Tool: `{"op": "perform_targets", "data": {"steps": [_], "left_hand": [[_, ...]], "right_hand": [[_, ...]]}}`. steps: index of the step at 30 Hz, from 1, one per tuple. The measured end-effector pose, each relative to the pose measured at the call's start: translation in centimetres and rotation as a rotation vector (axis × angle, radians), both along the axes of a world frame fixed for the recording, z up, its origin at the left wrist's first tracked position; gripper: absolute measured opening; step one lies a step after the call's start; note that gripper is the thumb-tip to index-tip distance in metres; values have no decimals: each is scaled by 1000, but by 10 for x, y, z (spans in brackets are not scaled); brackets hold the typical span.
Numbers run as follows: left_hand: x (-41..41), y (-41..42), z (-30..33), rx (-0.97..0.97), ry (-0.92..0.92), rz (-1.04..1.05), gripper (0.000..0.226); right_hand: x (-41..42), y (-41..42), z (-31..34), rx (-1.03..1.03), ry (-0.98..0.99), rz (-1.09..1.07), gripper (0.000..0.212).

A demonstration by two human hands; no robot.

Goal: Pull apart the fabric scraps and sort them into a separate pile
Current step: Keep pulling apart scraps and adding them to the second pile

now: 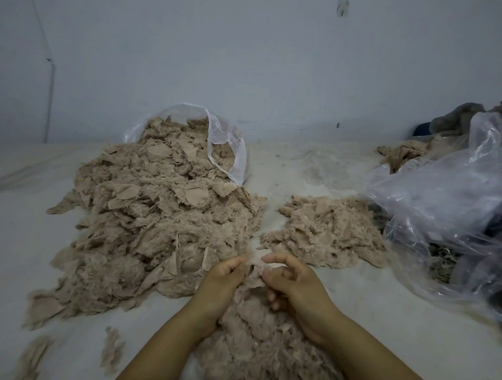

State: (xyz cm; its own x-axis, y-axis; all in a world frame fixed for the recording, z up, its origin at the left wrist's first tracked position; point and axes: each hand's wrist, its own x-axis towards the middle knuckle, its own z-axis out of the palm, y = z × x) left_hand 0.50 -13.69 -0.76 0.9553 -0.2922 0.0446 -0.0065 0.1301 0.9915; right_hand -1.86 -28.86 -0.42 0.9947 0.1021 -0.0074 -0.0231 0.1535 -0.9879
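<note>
Setting: bare sorting or workshop room, not a home. Evidence: plain pale wall (252, 57), pale sheet-covered floor (354, 299), big heap of beige fabric scraps (154, 219) spilling from a clear plastic bag (226, 141), more bags (448, 207) at right.

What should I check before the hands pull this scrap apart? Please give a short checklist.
1. Left hand fingers pinch the scrap: ok.
2. Right hand fingers pinch it too: ok.
3. Scrap is free of the clump in the lap: cannot tell.
4. Small sorted pile lies apart from the big pile: ok.
5. Loose plastic bag keeps off the small pile: not ok, it touches its right edge.
</note>
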Motion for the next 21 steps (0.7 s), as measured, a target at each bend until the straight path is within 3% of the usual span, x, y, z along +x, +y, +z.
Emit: {"op": "perform_targets", "data": {"steps": [1, 5, 8, 10, 16, 21], "left_hand": [[-1, -1, 1, 6, -14, 2, 26], [-5, -2, 4, 93, -157, -22, 31], [-3, -3, 2, 119, -224, 58, 14], [-3, -4, 1, 97, -211, 100, 21], [-2, -5, -1, 96, -171, 132, 46], [-4, -5, 2, 92, -122, 15, 33]], "right_hand": [[0, 0, 0, -5, -4, -10, 3], [2, 0, -1, -12, -14, -59, 14], [1, 1, -3, -53, -60, -57, 14], [1, 2, -5, -91, -95, -79, 14], [-1, 7, -6, -635, -478, -158, 31], [1, 5, -9, -652, -404, -209, 19]]}}
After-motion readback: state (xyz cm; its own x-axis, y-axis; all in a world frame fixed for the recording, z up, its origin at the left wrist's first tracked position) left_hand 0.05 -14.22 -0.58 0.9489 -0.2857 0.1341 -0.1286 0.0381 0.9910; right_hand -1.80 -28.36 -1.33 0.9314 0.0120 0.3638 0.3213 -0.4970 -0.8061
